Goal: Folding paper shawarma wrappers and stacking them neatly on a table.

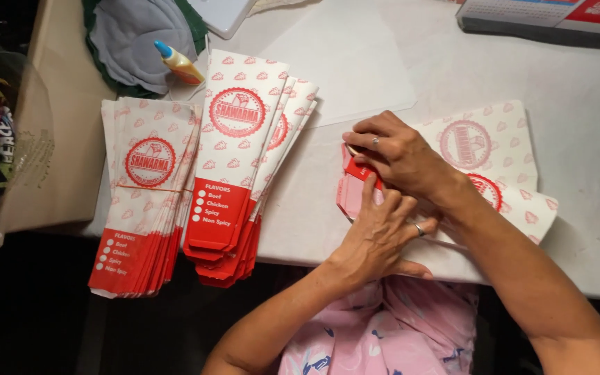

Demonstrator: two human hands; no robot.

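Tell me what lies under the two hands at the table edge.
Under the left hand and right hand lies a flat red-and-white paper sleeve on the white table. Its red end shows at the fingers; the middle part is covered by the hands.

sleeves (234,153): white, red print | table (592,104): white | garment (390,326): pink

1. Arms are bare up past the elbows, no sleeves showing
2. Plain band ring on the left hand (376,236), another on the right hand (397,156)
3. Pink clothing (390,326) with a dark blue print, near edge
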